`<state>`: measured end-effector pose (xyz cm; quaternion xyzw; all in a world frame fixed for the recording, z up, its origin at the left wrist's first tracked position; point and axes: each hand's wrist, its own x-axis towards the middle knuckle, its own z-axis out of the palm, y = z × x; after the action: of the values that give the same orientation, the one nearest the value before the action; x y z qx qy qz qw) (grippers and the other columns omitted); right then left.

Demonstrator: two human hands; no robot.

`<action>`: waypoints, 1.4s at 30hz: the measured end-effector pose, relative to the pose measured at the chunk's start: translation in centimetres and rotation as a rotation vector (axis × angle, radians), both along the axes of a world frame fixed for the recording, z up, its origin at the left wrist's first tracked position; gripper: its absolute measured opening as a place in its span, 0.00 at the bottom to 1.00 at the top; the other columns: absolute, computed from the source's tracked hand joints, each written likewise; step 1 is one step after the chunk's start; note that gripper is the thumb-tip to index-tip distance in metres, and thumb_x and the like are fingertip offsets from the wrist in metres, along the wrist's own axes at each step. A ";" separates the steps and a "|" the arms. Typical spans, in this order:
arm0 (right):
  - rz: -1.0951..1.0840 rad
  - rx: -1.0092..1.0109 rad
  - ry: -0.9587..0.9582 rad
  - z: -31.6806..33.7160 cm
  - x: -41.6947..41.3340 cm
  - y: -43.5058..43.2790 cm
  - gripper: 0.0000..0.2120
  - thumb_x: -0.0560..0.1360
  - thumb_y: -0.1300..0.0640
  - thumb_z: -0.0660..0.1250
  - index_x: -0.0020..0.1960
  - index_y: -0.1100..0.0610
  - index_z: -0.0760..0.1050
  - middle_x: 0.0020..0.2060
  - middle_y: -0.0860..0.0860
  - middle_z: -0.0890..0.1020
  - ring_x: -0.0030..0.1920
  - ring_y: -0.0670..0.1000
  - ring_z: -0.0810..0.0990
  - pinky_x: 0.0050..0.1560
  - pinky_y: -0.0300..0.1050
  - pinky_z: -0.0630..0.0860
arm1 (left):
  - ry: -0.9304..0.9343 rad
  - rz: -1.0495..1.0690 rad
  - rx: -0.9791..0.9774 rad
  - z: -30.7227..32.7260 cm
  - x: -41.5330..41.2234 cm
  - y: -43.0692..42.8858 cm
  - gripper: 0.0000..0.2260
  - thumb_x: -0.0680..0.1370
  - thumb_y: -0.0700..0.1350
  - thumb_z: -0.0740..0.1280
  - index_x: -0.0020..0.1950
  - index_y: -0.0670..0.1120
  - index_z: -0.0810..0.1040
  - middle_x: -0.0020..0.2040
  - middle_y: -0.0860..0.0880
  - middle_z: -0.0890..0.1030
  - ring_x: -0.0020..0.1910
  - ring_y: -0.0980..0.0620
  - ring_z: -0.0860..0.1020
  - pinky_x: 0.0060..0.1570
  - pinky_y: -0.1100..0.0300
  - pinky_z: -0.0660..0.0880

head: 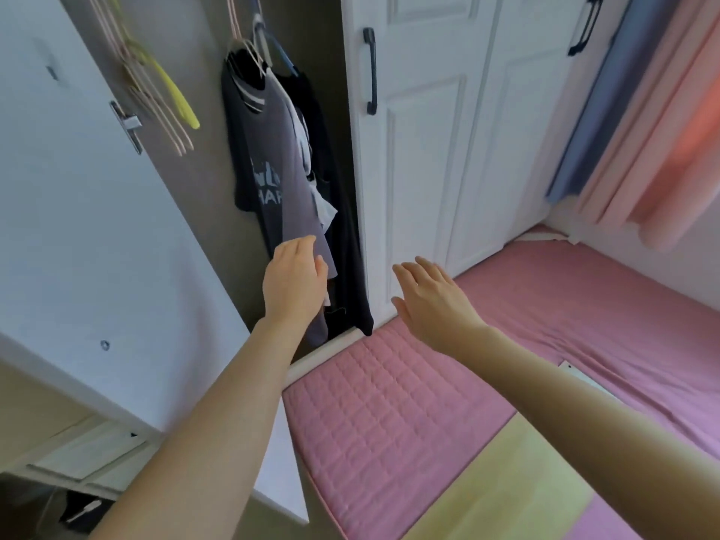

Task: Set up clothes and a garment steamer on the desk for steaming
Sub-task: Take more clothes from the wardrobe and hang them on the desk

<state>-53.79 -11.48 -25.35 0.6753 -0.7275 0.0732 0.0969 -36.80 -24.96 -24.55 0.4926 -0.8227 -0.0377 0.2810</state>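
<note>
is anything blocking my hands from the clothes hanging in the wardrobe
Nothing visible does. The wardrobe door is swung open, and the left hand is already at the hem of the grey T-shirt. The right hand hovers open in front of the closed white door, beside the opening.

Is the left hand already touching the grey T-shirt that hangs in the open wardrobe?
Cannot tell. In the head view the left hand overlaps the hem of the grey T-shirt, fingers open, but neither contact nor a gap shows plainly.

A pink quilted mattress [389, 403] fills the frame from 3 to 6 o'clock, with a pale yellow-green sheet [506, 481] lying across it at 5 o'clock.
</note>
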 end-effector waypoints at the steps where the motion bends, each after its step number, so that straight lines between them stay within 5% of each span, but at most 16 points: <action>1: 0.012 -0.014 0.006 0.7 -0.2 -1.4 0.22 0.80 0.52 0.58 0.69 0.64 0.65 0.63 0.60 0.74 0.68 0.62 0.67 0.69 0.55 0.65 | 0.000 0.020 -0.006 0.5 -0.3 -1.1 0.18 0.81 0.49 0.61 0.70 0.45 0.71 0.66 0.46 0.75 0.64 0.48 0.73 0.56 0.57 0.74; 10: 0.129 -0.140 -0.063 6.4 -1.7 -13.8 0.22 0.81 0.52 0.55 0.71 0.62 0.63 0.64 0.56 0.74 0.66 0.56 0.69 0.67 0.45 0.64 | 0.099 0.136 -0.086 8.0 -4.0 -11.3 0.15 0.80 0.47 0.61 0.67 0.45 0.72 0.60 0.46 0.78 0.59 0.46 0.74 0.50 0.50 0.78; 18: 0.221 -0.219 -0.125 11.8 -2.0 -23.8 0.21 0.81 0.52 0.56 0.71 0.59 0.63 0.62 0.55 0.75 0.61 0.55 0.74 0.55 0.46 0.75 | 0.193 0.188 0.013 12.0 -6.0 -20.3 0.14 0.80 0.43 0.60 0.64 0.44 0.73 0.60 0.44 0.77 0.58 0.44 0.75 0.51 0.46 0.77; 22: 0.242 -0.235 -0.238 13.4 -2.6 -27.8 0.23 0.81 0.53 0.57 0.74 0.57 0.58 0.64 0.55 0.74 0.57 0.55 0.78 0.52 0.44 0.76 | 0.114 0.161 -0.026 13.2 -6.5 -23.6 0.14 0.80 0.46 0.59 0.63 0.43 0.75 0.59 0.43 0.76 0.56 0.43 0.75 0.50 0.46 0.77; 29: 0.287 -0.272 -0.300 15.0 -2.3 -33.3 0.17 0.80 0.56 0.59 0.67 0.59 0.66 0.56 0.55 0.78 0.50 0.54 0.80 0.49 0.46 0.79 | 0.215 0.197 0.053 14.8 -7.8 -27.4 0.16 0.78 0.53 0.61 0.59 0.43 0.74 0.55 0.43 0.77 0.54 0.42 0.76 0.50 0.44 0.77; 36: 0.234 -0.227 -0.405 14.6 -1.5 -36.9 0.15 0.78 0.56 0.62 0.63 0.58 0.67 0.50 0.54 0.79 0.41 0.49 0.79 0.39 0.39 0.76 | 0.295 0.150 0.101 14.9 -7.9 -29.0 0.16 0.75 0.53 0.66 0.58 0.44 0.74 0.53 0.46 0.77 0.51 0.44 0.77 0.47 0.48 0.78; 42: 0.230 -0.126 -0.517 14.3 -1.3 -37.9 0.21 0.78 0.56 0.64 0.67 0.62 0.64 0.50 0.55 0.78 0.45 0.54 0.80 0.41 0.44 0.76 | 0.296 0.153 0.161 16.5 -6.2 -31.2 0.21 0.72 0.49 0.70 0.62 0.43 0.73 0.55 0.46 0.79 0.51 0.47 0.76 0.46 0.56 0.74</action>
<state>-55.04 -49.36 -11.04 0.7048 -0.6409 0.2982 -0.0588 -42.98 -56.19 -8.09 0.5637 -0.7269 -0.1542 0.3607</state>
